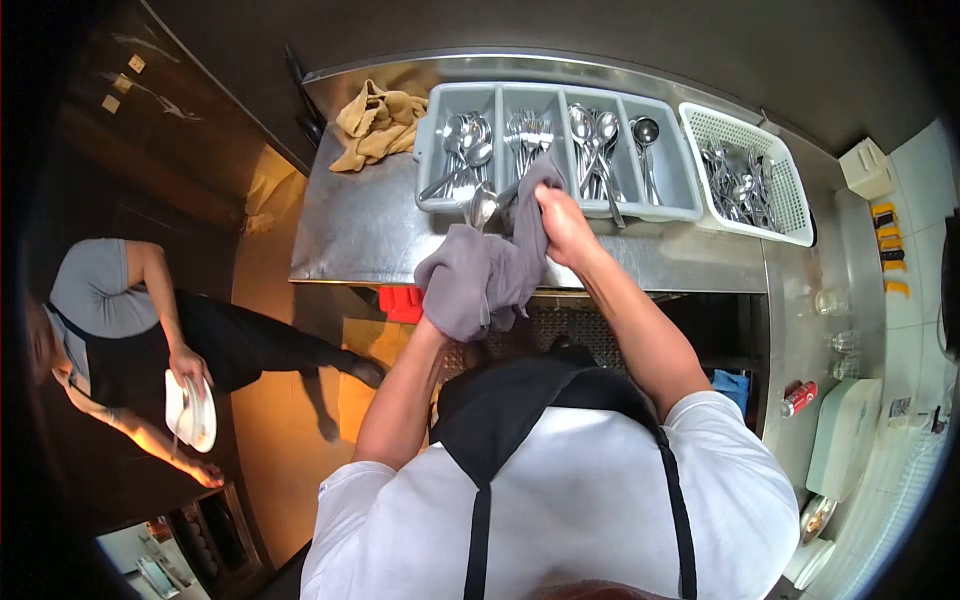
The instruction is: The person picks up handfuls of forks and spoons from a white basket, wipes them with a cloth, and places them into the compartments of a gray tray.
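Observation:
A grey cloth [470, 285] is draped over my left hand and hides its fingers; the hand seems closed around the bunched part. From the top of the cloth pokes a spoon [482, 207], bowl up, close to the front wall of the cutlery tray. My right hand [562, 225] is closed on the other end of the cloth, in front of the tray. The grey cutlery tray [660, 213] has compartments with spoons [465, 140], forks [530, 130], more large spoons [597, 140] and ladle-like round spoons [646, 135].
A white perforated basket [795, 210] of mixed cutlery stands right of the tray. A crumpled tan cloth [375, 125] lies left on the steel counter [350, 235]. At far left, another person [110, 290] holds white plates [190, 410]. A red can [800, 398] sits at right.

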The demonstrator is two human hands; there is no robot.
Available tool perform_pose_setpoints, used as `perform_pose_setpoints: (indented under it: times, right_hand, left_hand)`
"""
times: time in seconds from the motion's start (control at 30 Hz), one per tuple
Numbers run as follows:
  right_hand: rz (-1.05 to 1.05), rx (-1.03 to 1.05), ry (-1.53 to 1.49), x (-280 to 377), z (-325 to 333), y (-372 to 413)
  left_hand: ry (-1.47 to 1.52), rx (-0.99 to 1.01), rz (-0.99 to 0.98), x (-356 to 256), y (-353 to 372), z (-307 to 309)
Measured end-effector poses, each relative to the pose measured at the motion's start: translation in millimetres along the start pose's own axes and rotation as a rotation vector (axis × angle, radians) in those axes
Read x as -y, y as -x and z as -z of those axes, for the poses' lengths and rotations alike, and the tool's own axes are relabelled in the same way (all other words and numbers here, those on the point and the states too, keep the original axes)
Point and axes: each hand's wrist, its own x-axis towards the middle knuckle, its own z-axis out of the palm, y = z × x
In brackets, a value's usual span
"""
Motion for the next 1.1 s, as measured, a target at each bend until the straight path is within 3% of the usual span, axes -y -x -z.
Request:
perform_pose_setpoints:
  times: [0.03,0.1,0.17,0.23,0.27,0.33,0.37,0.4,0.43,0.5,0.53,0.57,0.63,0.73,0.83,0.9,0.97,1.03,1.1]
  right_hand:
    - [-0.008,0.053,0.063,-1,1,5]
    - [0.283,0.050,0.412,-5,-9,22]
    - [0.474,0.161,0.594,-21,-11,21]
    - [0.489,0.123,0.738,-21,-5,13]
    - [0.591,-0.011,0.797,-18,-1,8]
    - [0.786,-0.288,0.908,-4,0,1]
    - [0.705,-0.256,0.717,9,2,-1]
    - [0.550,-0.324,0.603,6,1,0]
    - [0.398,-0.390,0.488,3,-1,3]
    - [0.309,-0.300,0.643,-12,-16,19]
    - [0.671,-0.236,0.593,-29,-29,17]
    - [0.488,-0.117,0.701,-23,-19,20]
    - [0.133,-0.137,0.723,-5,-17,13]
    - [0.117,-0.106,0.541,-14,-22,6]
    - [0.350,0.075,0.569,-31,-39,2]
    - [-0.007,0.027,0.451,-20,-40,-13]
    - [-0.069,0.072,0.090,-16,-41,-26]
    - [-0.034,0.150,0.285,-6,-41,-15]
    - [0.381,0.200,0.533,-20,-44,-8]
  left_hand:
    - [0.140,-0.020,0.049,2,-2,0]
    - [-0.005,0.040,-0.097,2,-10,4]
    - [0.138,0.005,-0.138,-2,-6,-2]
    - [0.551,-0.147,-0.094,-15,-3,-11]
    - [0.238,-0.029,-0.026,-15,2,-6]
    - [-0.045,-0.036,-0.111,-26,-4,-2]
    - [-0.186,-0.038,-0.148,-33,-5,0]
    - [-0.183,-0.166,-0.163,-44,-8,4]
    - [-0.131,-0.164,-0.138,-41,-7,0]
    - [-0.024,-0.172,-0.094,-29,-11,-16]
    - [-0.027,-0.116,-0.053,-21,-11,-17]
    - [-0.078,-0.156,-0.092,-18,-10,-20]
    - [-0.180,-0.229,-0.164,-22,-6,-14]
    - [-0.154,-0.216,-0.124,-29,-8,8]
    - [-0.064,-0.335,-0.088,-9,-1,6]
    - [0.084,-0.309,0.139,-8,6,10]
    - [0.329,-0.284,0.413,-16,6,28]
    - [0.101,-0.279,0.316,-5,7,24]
    - [-0.123,-0.232,0.198,0,6,19]
